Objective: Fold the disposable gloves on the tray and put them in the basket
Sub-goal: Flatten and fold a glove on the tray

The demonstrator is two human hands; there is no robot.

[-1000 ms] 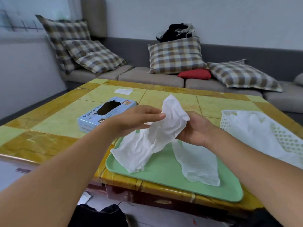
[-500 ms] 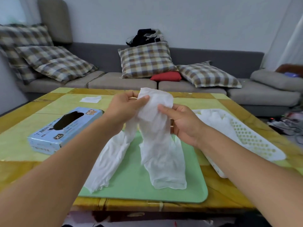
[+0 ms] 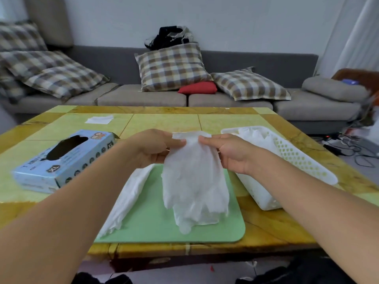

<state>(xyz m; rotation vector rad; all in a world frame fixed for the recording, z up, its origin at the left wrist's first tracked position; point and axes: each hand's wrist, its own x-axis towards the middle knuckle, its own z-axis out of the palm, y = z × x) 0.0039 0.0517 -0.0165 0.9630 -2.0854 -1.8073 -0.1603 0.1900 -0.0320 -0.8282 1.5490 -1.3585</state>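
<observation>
1. A tiled table (image 3: 225, 119) is being used as the work surface, with a grey sofa (image 3: 225, 99) behind it.
2. A green tray (image 3: 155, 226) is lying at the near edge of the table, directly under the hands.
3. A white perforated basket (image 3: 297, 158) is sitting just beside the tray on the right, with gloves already lying in it.
4. A blue glove box (image 3: 61, 160) is resting to the left of the tray.
5. One white disposable glove (image 3: 194, 181) is being held up by its cuff above the tray, its fingers hanging down to touch the tray.
6. A second glove (image 3: 129, 197) is trailing from beneath the left hand down across the tray's left edge; whether it is being gripped cannot be told.
7. The cuff is being pinched at its left corner by the left hand (image 3: 151, 148), thumb against fingers.
8. The right corner is being pinched in the same way by the right hand (image 3: 231, 152).
9. For a clean fold, the cuff is probably best kept taut and level, lowered flat onto the tray, then doubled over before being carried to the basket.
</observation>
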